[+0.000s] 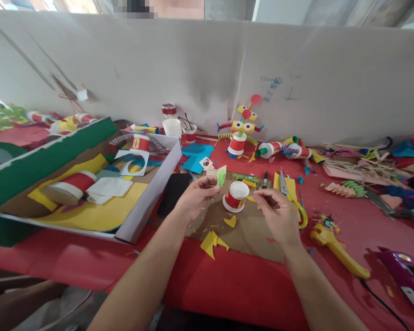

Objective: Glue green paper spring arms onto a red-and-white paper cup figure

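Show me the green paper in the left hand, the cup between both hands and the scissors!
Green paper (221, 177), head view: on its pleats.
Cup (234, 201), head view: on its red band.
Scissors (283, 185), head view: on the blades.

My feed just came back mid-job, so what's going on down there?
A person is working at a red table with both bare hands. The left hand pinches a pleated green paper strip. The right hand has its fingertips together, but whether they hold anything is too small to tell. Between the hands, a red and white cup stands on brown cardboard, touched by neither. Scissors and a yellow glue gun lie to the right.
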Demonstrator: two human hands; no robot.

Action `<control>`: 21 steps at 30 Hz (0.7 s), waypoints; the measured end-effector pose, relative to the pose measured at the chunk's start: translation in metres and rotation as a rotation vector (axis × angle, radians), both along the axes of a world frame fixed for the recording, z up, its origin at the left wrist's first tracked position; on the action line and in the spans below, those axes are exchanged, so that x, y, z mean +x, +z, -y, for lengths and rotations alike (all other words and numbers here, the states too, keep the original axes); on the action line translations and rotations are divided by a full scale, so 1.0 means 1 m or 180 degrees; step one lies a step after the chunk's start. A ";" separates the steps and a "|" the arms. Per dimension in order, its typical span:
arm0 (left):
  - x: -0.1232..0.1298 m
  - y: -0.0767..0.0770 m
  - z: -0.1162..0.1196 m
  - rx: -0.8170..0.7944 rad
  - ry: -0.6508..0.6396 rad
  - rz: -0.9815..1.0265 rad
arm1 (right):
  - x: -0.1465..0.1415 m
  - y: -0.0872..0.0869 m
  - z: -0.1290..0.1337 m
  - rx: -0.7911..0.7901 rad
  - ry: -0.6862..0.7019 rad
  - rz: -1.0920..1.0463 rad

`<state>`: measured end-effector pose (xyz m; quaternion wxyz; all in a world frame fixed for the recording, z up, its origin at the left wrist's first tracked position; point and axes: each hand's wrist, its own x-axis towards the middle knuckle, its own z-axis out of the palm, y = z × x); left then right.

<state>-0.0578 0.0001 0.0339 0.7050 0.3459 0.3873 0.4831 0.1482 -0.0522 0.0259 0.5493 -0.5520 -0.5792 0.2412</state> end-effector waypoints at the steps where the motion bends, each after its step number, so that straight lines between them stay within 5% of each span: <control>1: 0.000 0.000 0.000 0.0058 0.0030 -0.0064 | -0.001 0.000 0.000 -0.0159 0.0024 -0.0208; 12: 0.003 0.004 0.005 0.0685 -0.0039 -0.0526 | -0.005 -0.002 -0.003 -0.0585 0.0233 -0.1399; 21: 0.002 0.005 0.008 0.0734 -0.0748 -0.0456 | -0.008 0.006 0.001 -0.0478 0.0267 -0.1718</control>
